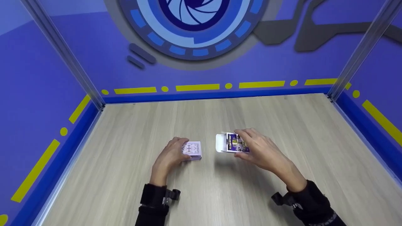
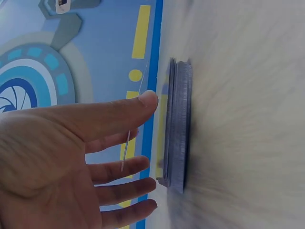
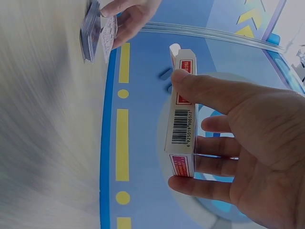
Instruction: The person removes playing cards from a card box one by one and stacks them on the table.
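Observation:
My left hand (image 1: 171,153) pinches a playing card (image 1: 192,148) with a pale purple pattern on its back. In the left wrist view this card (image 2: 127,148) appears edge-on as a thin line between thumb and fingers, raised over the stack. The stack of playing cards (image 2: 180,124) lies on the table just beneath, mostly covered by the card in the head view. To the right, my right hand (image 1: 259,147) grips a card box (image 1: 235,142) by its sides, above the table. Its white flap (image 1: 220,143) hangs open toward the stack. A barcode (image 3: 180,127) marks the box's narrow side.
A light wood-grain table (image 1: 125,150) lies under both hands. Blue-purple printed panels with a yellow dashed stripe (image 1: 198,87) wall in its back and sides. Metal posts (image 1: 67,56) stand at the back corners. A small camera is strapped to each wrist.

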Available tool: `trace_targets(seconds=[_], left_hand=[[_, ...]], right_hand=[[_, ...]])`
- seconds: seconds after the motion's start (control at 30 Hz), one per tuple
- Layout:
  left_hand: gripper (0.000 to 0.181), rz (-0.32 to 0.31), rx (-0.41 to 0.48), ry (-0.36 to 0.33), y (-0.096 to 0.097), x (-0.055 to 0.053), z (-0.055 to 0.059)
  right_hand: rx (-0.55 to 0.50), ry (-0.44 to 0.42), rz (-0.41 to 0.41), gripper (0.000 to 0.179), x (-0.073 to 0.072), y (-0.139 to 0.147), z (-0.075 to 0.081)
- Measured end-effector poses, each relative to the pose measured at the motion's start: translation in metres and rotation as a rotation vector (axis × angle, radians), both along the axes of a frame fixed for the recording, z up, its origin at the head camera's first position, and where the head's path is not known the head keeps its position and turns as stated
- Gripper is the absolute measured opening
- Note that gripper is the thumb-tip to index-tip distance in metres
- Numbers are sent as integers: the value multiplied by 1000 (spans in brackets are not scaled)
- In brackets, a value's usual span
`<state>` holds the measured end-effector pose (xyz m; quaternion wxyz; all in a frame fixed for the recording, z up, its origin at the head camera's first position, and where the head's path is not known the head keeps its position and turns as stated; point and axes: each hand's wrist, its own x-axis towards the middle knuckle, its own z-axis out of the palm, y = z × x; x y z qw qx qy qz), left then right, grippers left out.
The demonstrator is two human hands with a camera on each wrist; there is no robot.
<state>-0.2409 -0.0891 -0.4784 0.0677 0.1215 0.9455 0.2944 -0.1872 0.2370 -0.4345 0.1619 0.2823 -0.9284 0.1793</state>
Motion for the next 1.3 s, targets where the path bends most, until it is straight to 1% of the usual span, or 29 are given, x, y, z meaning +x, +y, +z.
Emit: trace_targets(seconds=[0.1, 0.33, 0.5, 0.63, 0.8, 0.93, 1.03, 1.1, 1.17, 1.23, 1.3], left_hand=[[68, -2, -24, -3, 0, -2, -4], [72, 19, -41, -55, 0, -4, -10], [73, 5, -60, -42, -1, -4, -12], [73, 14, -65, -40, -1, -3, -14], [72, 28, -61, -48, -1, -3, -13], [74, 11, -58, -57, -1, -2, -11], [80, 4, -47, -61, -2, -1, -9], [82, 13, -28, -43, -2, -1, -5], [79, 40, 1, 4, 0, 0, -1], [71, 67, 37, 82, 4, 1, 5], [59, 89, 77, 179, 11, 3, 12]], right_hand=[[0, 8, 2, 77, 0, -1, -1], [21, -3, -8, 77, 1, -2, 0], [26, -3, -2, 76, 1, -2, 1], [24, -18, -1, 76, 1, -3, 1], [24, -21, 0, 77, 1, -3, 1], [22, -16, -3, 78, 2, -2, 1], [17, -13, -2, 78, 2, -1, 1], [13, -11, -3, 78, 1, -1, 1], [12, -9, -6, 77, 1, -1, 2], [14, -3, -7, 77, 1, -2, 2], [15, 7, -10, 76, 1, -2, 1]])
